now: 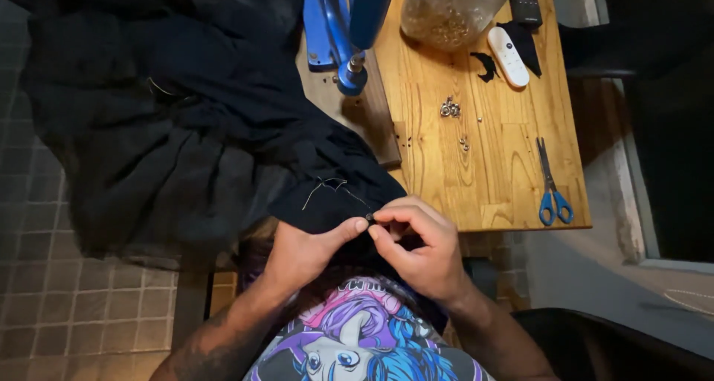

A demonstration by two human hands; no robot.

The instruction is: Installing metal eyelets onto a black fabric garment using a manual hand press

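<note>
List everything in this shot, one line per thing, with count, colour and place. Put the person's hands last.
dark fabric: one, black, draped from the table's left side down over the tiled floor, its edge at the hands
small metal piece: one, dark, pinched at the fabric edge
blue press: one, blue, top centre on a wooden block
wooden table: one, light brown, centre right
clear bag: one, see-through, filled with small pieces, top of table
loose metal pieces: a few, silver, mid table
white remote: one, upper right
black remote: one, top right
scissors: one pair, blue handles, right edge
left hand: gripping the fabric edge
right hand: pinching the metal piece
</note>
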